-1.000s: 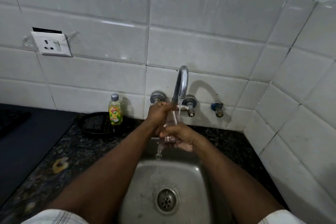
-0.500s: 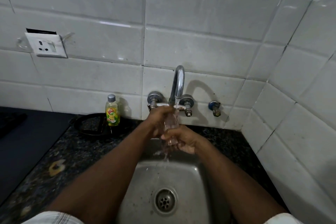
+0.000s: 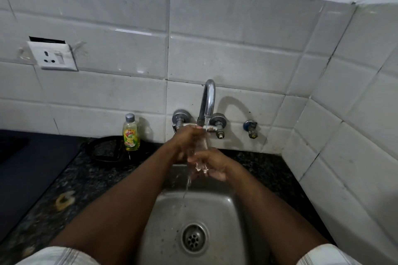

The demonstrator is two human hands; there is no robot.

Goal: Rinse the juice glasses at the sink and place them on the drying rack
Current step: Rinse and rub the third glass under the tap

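**A:** Surroundings, pls. Anything in the way?

**B:** White wall tiles (image 3: 237, 60) at back & right. Wall socket (image 3: 53, 56) upper left. Chrome tap (image 3: 207, 99) on back wall above steel sink (image 3: 217, 208), water running. Dark speckled bench (image 3: 90, 176) both sides of sink. Soap bottle (image 3: 131, 133), yellow-green w/ grey cap, upright at back of bench, left of tap, at right edge of a black tray (image 3: 103, 149). Dark mat (image 3: 25, 168) far left. Yellow scrap (image 3: 63, 201) on bench beside left forearm. Forearms cross the sink's sides & hide part of the basin. Drain (image 3: 193, 237) shows between them.

**A:** Counts?

**B:** Glass x1. Hands x2. Tap x1 w/ 2 knobs (image 3: 179, 117). Separate blue-capped valve (image 3: 249, 128) x1, right of tap. Bottle x1. Socket x1. Drain x1. White sleeves (image 3: 58, 256) x2, at bottom corners.

**A:** The glass: look, location, grip?

**B:** Juice glass (image 3: 199, 146): clear, plain, approx. upright, wet. It sits over the back of the sink, right under the spout, w/ the stream hitting its top. Water spills from its base into the basin. Left hand (image 3: 184, 143) has fingers curled round the upper part. Right hand (image 3: 213, 166) has fingers wrapped round the lower part, from the right. Hands cover much of it, so rim & base outline are unclear.
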